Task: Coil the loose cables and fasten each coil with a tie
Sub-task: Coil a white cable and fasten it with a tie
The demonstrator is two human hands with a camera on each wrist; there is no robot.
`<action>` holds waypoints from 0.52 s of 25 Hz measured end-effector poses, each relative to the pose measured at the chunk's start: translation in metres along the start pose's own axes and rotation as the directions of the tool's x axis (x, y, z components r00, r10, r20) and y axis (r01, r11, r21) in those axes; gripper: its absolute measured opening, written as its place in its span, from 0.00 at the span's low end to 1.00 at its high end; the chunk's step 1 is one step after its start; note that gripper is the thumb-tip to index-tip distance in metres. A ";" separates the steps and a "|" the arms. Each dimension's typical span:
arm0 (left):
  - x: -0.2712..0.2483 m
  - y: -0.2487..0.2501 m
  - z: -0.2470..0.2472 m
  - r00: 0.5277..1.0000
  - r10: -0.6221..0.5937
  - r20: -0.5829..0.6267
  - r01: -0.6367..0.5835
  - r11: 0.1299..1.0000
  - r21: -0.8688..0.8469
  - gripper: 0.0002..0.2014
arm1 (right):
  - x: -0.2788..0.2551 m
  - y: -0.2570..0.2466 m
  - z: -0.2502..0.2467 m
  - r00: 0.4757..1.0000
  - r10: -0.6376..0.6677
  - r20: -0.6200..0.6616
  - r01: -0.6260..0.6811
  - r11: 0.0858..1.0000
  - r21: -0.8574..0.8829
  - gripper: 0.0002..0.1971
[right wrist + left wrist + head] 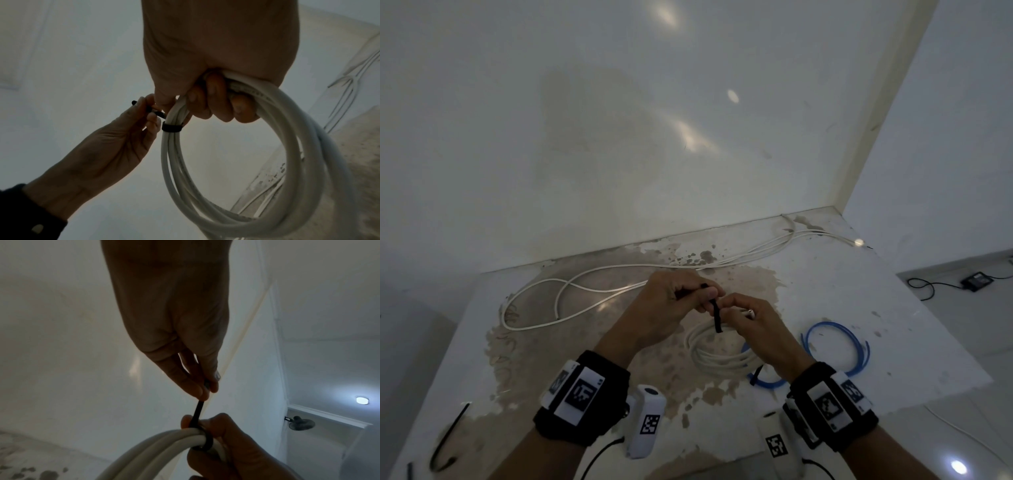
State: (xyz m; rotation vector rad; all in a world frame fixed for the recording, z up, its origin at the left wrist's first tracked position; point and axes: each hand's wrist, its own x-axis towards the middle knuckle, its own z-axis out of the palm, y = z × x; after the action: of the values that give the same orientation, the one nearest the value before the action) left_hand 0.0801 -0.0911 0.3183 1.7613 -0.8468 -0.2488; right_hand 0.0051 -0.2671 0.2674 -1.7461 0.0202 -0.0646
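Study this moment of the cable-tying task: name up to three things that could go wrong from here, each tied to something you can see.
1. The left hand only pinches the black tie's tail; it could slip before the tie cinches.
2. The right hand grips the white cable coil at one spot, so loops might spring apart if the grip eases.
3. The loose white cable lies snaked across the table, likely to tangle when gathered.
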 end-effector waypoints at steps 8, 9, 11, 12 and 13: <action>0.017 0.005 0.001 0.987 -0.114 -0.117 0.102 0.990 -0.101 0.07 | 0.002 -0.002 0.001 0.977 -0.144 -0.158 0.126 0.985 -0.115 0.08; 0.017 0.002 0.004 0.972 -0.167 -0.165 0.145 0.980 -0.137 0.07 | 0.002 0.003 0.004 0.960 -0.185 -0.212 0.136 0.965 -0.225 0.07; 0.013 -0.006 0.011 0.934 -0.266 -0.237 0.228 0.958 -0.176 0.07 | 0.001 0.011 0.012 0.920 -0.272 -0.283 0.120 0.882 -0.456 0.10; 0.010 -0.011 0.015 0.919 -0.300 -0.256 0.258 0.948 -0.184 0.08 | 0.000 0.014 0.017 0.904 -0.316 -0.287 0.109 0.821 -0.560 0.12; 0.007 -0.016 0.019 0.908 -0.324 -0.267 0.281 0.941 -0.188 0.09 | 0.001 0.016 0.020 0.897 -0.341 -0.282 0.096 0.772 -0.628 0.12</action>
State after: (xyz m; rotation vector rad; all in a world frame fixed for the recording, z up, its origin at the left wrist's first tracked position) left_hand 0.0811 -0.1083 0.2989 1.7328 -0.3283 -0.2374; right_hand 0.0072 -0.2501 0.2478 -2.3490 0.1320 -0.6439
